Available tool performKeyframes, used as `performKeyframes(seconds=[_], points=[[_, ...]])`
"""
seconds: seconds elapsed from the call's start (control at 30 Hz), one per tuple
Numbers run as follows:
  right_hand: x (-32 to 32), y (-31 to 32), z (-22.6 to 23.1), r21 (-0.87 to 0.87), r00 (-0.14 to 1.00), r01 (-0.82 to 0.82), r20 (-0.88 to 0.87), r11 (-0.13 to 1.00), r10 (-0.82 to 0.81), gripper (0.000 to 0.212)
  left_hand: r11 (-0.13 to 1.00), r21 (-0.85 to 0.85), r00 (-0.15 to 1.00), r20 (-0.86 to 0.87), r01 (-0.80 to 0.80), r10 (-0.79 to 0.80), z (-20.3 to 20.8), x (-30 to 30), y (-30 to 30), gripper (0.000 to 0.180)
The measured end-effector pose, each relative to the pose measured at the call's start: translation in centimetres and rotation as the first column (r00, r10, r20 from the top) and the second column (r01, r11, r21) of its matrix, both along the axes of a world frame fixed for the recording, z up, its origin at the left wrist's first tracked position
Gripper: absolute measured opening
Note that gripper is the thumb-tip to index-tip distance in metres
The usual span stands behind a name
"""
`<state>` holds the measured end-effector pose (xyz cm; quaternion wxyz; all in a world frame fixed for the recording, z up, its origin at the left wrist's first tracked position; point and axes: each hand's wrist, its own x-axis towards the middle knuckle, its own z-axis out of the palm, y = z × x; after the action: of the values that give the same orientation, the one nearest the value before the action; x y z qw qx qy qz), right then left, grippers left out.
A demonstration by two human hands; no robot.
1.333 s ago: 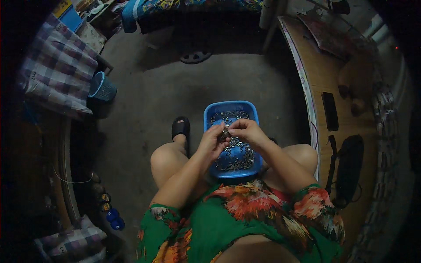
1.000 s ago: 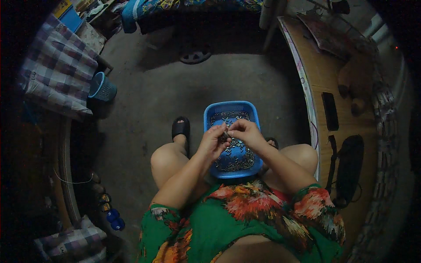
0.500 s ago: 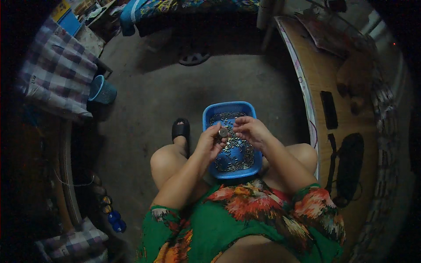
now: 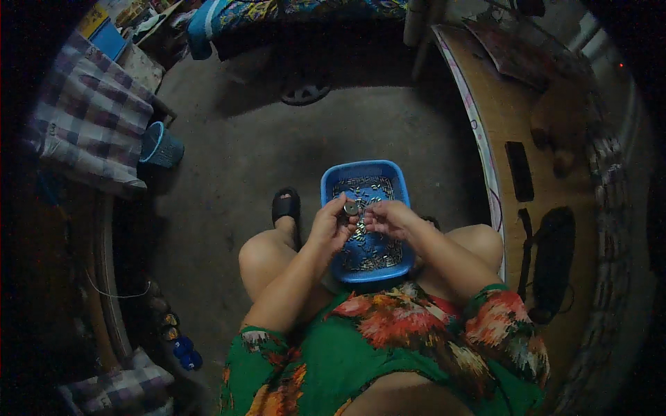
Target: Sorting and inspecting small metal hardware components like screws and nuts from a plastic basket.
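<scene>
My left hand (image 4: 331,225) grips a small round silver metal piece with a dark spot in its middle (image 4: 351,208), held between thumb and fingers. Close beside it, to the right, is my right hand (image 4: 390,218). Its fingers are bent together near the piece, and whatever they hold is too small to make out. Both hands are over a blue plastic basket (image 4: 363,165) between my knees. Many short shiny metal pins (image 4: 380,261) lie scattered over its bottom, thicker along the far and near ends.
A wooden bench (image 4: 499,118) runs along the right, with a dark flat object (image 4: 519,171) and a black bag-like item (image 4: 555,263) on it. At the left stand a blue bin (image 4: 161,147) and a checked cloth (image 4: 97,118). My foot wears a black slipper (image 4: 286,203).
My right hand has moved left and slightly nearer to me, and its fingers are now right beside the round metal piece. My left hand stays almost in place, still gripping it.
</scene>
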<state>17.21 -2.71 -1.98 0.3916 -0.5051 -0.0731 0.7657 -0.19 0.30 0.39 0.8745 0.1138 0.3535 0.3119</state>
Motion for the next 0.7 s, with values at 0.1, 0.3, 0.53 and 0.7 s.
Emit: performKeyframes(seconds=[0.1, 0.3, 0.53, 0.7], points=[[-0.1, 0.2, 2.4, 0.120, 1.000, 0.001, -0.006, 0.993, 0.000, 0.020, 1.000, 0.005, 0.999, -0.029, -0.024, 0.025, 0.2, -0.2, -0.2, 0.021], [0.1, 0.3, 3.9, 0.216, 0.997, -0.070, -0.001, 0.974, 0.072, 0.019, 1.000, 0.002, 1.000, -0.027, -0.012, 0.012, 0.4, -0.3, -0.1, 0.020], [0.3, 0.4, 3.9, 0.270, 0.994, -0.068, -0.069, 0.961, 0.089, 0.015, 1.000, 0.008, 0.999, -0.051, 0.012, -0.011, 0.8, -0.1, -0.2, 0.022], [-0.1, 0.1, 4.9, 0.264, 0.997, -0.052, -0.043, 0.963, 0.065, 0.015, 0.998, 0.055, 1.000, -0.018, 0.022, -0.021, 0.6, 0.1, -0.3, 0.023]])
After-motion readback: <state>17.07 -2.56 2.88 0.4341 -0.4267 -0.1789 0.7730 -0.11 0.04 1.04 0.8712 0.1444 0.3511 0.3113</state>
